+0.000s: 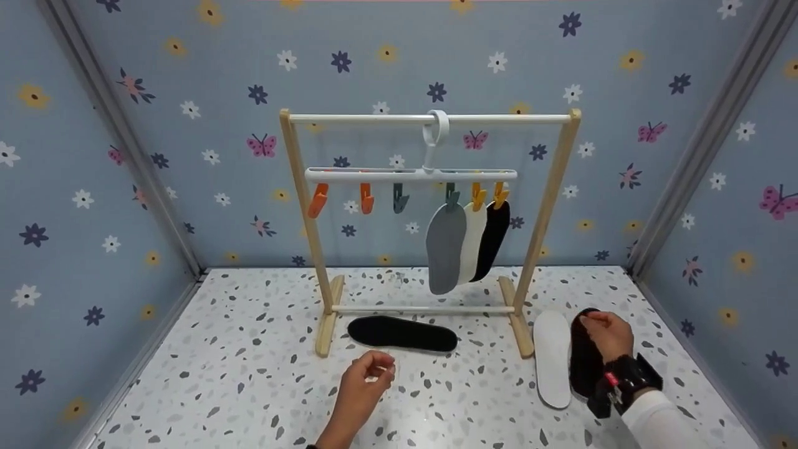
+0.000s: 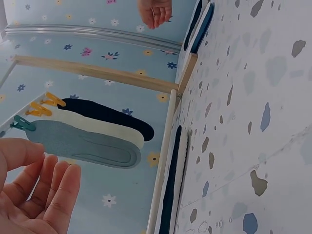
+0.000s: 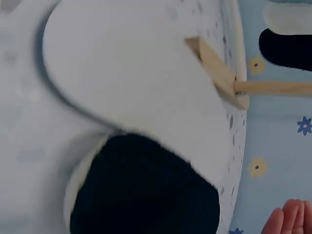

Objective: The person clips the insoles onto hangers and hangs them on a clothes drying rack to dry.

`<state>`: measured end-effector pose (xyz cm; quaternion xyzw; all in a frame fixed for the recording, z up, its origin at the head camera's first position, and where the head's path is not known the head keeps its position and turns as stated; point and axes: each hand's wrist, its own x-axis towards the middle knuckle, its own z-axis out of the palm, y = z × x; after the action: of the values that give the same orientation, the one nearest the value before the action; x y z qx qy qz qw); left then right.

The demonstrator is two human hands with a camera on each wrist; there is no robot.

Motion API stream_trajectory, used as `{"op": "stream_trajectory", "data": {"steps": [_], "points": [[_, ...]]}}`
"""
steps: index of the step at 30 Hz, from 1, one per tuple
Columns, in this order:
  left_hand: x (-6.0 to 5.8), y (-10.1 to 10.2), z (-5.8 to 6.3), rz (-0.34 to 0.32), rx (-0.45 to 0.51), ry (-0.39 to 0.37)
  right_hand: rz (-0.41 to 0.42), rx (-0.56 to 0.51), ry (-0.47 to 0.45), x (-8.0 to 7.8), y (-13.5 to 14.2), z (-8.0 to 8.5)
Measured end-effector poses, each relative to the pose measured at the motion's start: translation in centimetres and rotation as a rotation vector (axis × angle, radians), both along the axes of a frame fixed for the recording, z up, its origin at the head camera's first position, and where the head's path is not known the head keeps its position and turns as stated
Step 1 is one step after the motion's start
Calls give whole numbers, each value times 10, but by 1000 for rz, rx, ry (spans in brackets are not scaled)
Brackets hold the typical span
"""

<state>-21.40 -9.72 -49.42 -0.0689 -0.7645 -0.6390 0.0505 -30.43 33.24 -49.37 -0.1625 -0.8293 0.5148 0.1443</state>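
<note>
My right hand (image 1: 608, 333), its fingers bent downward, hovers over the far end of a black insole (image 1: 585, 362) on the right. The right wrist view has its fingers (image 3: 290, 219) raised off that insole. A white insole (image 1: 552, 362) lies alongside. My left hand (image 1: 368, 377) is loosely curved with nothing between thumb and fingers, just in front of another black insole (image 1: 402, 333) lying crosswise. From a white clip hanger (image 1: 374, 176) hang a grey insole (image 1: 445, 249), a cream insole (image 1: 472, 243) and a black insole (image 1: 494, 240), each in a clip.
A wooden stand (image 1: 548, 199) with a white top bar (image 1: 361, 118) carries the hanger. Two orange clips (image 1: 366, 198) and a dark green clip (image 1: 399, 199) hang without insoles on the left. Flowered panels (image 1: 237, 75) enclose the speckled tabletop (image 1: 237, 374) at the back and sides.
</note>
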Motion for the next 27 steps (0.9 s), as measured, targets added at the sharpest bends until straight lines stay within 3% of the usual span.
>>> {"op": "stream_trajectory", "data": {"steps": [4, 7, 18, 27], "points": [[1, 1, -1, -8, 10, -28, 145, 346, -66, 6, 15, 1], [2, 3, -1, -23, 29, -41, 213, 469, -96, 10, 23, 0], [4, 6, -8, -49, 49, -113, 215, 453, -266, 14, 41, -18], [9, 4, -4, -72, 87, -134, 147, 485, -237, 12, 42, -32]]}}
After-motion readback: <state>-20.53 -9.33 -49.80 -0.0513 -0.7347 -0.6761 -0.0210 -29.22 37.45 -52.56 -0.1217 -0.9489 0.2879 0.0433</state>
